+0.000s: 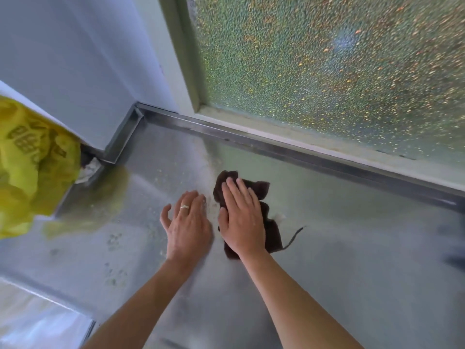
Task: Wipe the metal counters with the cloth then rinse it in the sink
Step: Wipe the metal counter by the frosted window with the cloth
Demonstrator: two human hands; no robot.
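Observation:
A dark brown cloth (266, 195) lies bunched on the metal counter (352, 248), a thin strand trailing from its right side. My right hand (241, 217) presses flat on top of the cloth with straight fingers. Just to its left, my left hand (188, 222), wearing a ring, lies flat on the bare counter with fingers extended, beside the cloth and apart from it. Pale crumbs and smears speckle the counter around and left of the hands. No sink shows in this view.
A yellow plastic bag (30, 167) hangs at the left, over the counter's edge. A raised metal rim (276, 144) runs along the back below a frosted window (339, 59). A white wall (75, 59) fills the back left corner. The counter's front edge (50, 295) is at lower left.

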